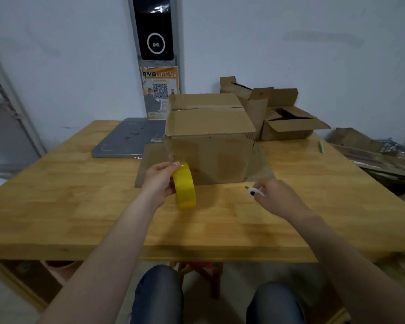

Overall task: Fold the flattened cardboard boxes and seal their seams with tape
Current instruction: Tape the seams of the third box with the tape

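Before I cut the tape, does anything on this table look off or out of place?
Nothing looks damaged. A clear tape strip runs uncut from the box to the yellow roll in the left hand; behind, open boxes lie jumbled, flaps splayed.

Packing room: cardboard boxes (288, 118), parcel-locker panel (156, 28).

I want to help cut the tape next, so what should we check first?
1. Left hand grips the roll: ok.
2. Strip runs stretched from the box down to the roll: ok.
3. Right hand holds the white tool: ok.
4. Tool's blade is out and ready: cannot tell.
5. Flaps on top of the box lie closed: ok.
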Demonstrator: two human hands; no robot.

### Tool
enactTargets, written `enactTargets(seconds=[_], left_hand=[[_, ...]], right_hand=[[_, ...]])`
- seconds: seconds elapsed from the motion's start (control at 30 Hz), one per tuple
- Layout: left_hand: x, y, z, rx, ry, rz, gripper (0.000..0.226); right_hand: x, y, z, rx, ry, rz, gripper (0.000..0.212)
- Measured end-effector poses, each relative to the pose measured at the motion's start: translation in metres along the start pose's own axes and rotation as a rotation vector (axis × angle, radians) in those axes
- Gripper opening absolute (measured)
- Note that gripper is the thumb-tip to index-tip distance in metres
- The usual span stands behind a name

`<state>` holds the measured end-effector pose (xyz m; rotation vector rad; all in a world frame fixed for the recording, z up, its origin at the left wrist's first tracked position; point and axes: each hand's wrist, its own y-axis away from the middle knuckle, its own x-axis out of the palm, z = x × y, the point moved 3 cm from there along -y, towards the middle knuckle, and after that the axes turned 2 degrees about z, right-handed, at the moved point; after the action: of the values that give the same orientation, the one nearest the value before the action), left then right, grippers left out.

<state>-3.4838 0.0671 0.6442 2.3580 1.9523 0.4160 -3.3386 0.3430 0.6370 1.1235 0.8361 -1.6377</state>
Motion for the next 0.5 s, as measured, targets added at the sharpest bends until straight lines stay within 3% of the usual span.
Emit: enactTargets(seconds=[0.2, 0.5], left_hand=[[-0.006, -0.008, 0.005, -0.043, 0.065, 0.089, 0.030], [-0.007, -0.017, 0.012, -0.046, 0.167, 0.185, 0.030]], right_hand=[[-0.051, -0.017, 0.089, -0.339, -0.140, -0.196, 0.008], [-0.065, -0.073, 0.188, -0.713, 0.198, -0.221, 0.017]])
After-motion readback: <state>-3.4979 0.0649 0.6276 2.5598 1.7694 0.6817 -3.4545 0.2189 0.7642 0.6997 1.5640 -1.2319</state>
